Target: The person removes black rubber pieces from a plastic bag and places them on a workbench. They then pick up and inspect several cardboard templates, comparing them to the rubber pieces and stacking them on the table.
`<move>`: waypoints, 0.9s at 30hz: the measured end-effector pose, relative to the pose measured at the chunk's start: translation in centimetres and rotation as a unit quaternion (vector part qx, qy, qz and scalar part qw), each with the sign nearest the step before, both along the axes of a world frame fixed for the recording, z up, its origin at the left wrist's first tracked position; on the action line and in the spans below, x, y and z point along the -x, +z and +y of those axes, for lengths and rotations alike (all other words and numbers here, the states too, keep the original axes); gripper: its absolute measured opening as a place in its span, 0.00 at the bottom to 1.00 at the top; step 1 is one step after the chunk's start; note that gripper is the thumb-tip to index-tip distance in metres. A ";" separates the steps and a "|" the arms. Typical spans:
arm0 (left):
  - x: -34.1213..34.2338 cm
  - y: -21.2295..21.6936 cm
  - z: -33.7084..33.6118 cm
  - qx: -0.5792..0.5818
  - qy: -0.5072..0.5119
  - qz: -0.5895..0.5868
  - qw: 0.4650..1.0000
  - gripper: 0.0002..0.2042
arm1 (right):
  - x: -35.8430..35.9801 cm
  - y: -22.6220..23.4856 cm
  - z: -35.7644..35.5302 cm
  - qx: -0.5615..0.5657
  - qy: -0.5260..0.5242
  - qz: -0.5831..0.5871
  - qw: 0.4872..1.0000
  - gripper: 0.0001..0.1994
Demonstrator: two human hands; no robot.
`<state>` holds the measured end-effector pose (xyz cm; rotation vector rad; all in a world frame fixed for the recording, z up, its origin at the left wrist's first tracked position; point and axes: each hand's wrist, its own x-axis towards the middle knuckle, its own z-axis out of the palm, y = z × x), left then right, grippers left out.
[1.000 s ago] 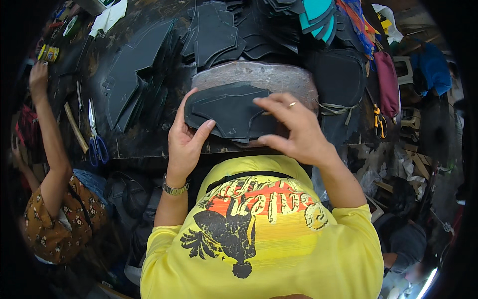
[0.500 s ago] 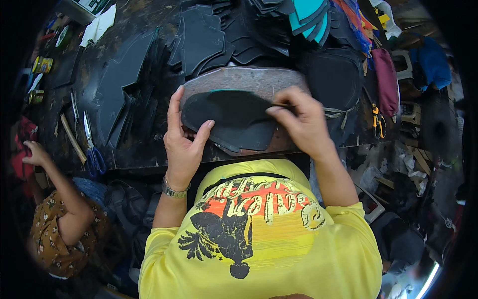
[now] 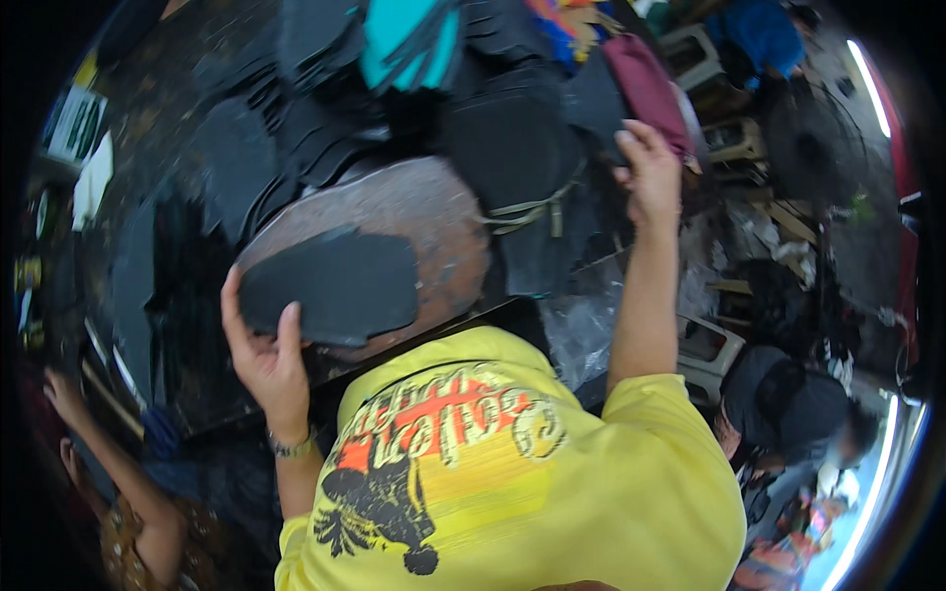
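A flat black sheet piece (image 3: 340, 286) with a rounded left end lies on a worn brown board (image 3: 455, 231). My left hand (image 3: 264, 362) grips its left end, thumb on top and fingers round the edge. Off to the right, beside a maroon pouch (image 3: 645, 89), my right hand (image 3: 650, 177) is raised with fingers loosely bent and apart. I see nothing in it, though its palm side is partly hidden. A dark grey flat piece (image 3: 594, 97) lies just beyond its fingertips.
Stacks of black cut pieces (image 3: 232, 163) and a teal-and-black stack (image 3: 409, 44) cover the table's far side. A round black stack (image 3: 507, 138) sits right of the board, with a pale tie (image 3: 527, 209) nearby. At lower left, another person's arm (image 3: 123, 468) shows.
My right hand has left the black piece and moved right toward the maroon pouch. My left hand still holds the piece on the board. The whole view has swung to the right.
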<state>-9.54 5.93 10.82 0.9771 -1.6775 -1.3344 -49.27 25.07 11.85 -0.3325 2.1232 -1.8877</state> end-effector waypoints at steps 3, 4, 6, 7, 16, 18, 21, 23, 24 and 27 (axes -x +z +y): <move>0.2 0.5 0.1 -0.030 -0.008 0.007 1.000 0.31 | 0.2 -1.5 -0.1 -0.200 0.009 0.206 0.958 0.13; 0.2 0.6 0.1 -0.028 0.004 -0.006 1.000 0.31 | -0.1 -1.9 -0.1 -0.226 -0.009 0.287 0.931 0.13; 0.4 0.5 0.3 -0.007 0.024 0.017 1.000 0.31 | 0.0 -1.7 0.7 -0.200 -0.014 0.306 0.931 0.12; 0.5 0.5 0.5 -0.011 0.029 0.021 0.999 0.31 | 0.4 -1.6 1.3 -0.183 -0.015 0.313 0.932 0.12; -0.1 0.6 1.0 0.064 0.007 -0.123 0.990 0.29 | 14.3 -0.8 11.3 -0.318 -0.168 0.238 0.902 0.15; 0.1 0.8 1.1 0.080 0.003 -0.156 0.985 0.28 | 16.5 -2.0 12.1 -0.395 -0.127 0.239 0.878 0.20; 0.3 1.3 1.5 0.082 0.010 -0.199 0.977 0.27 | 18.6 -3.0 12.3 -0.502 -0.052 0.211 0.837 0.27; 0.6 1.5 1.7 0.083 0.009 -0.215 0.973 0.27 | 19.1 -3.8 12.0 -0.524 -0.078 0.214 0.821 0.27; 0.7 1.6 1.8 0.087 0.005 -0.218 0.972 0.26 | 19.3 -4.1 11.9 -0.521 -0.083 0.201 0.825 0.28; 1.0 1.8 1.8 0.125 -0.010 -0.216 0.968 0.25 | 19.8 -4.6 12.0 -0.485 -0.082 0.174 0.853 0.27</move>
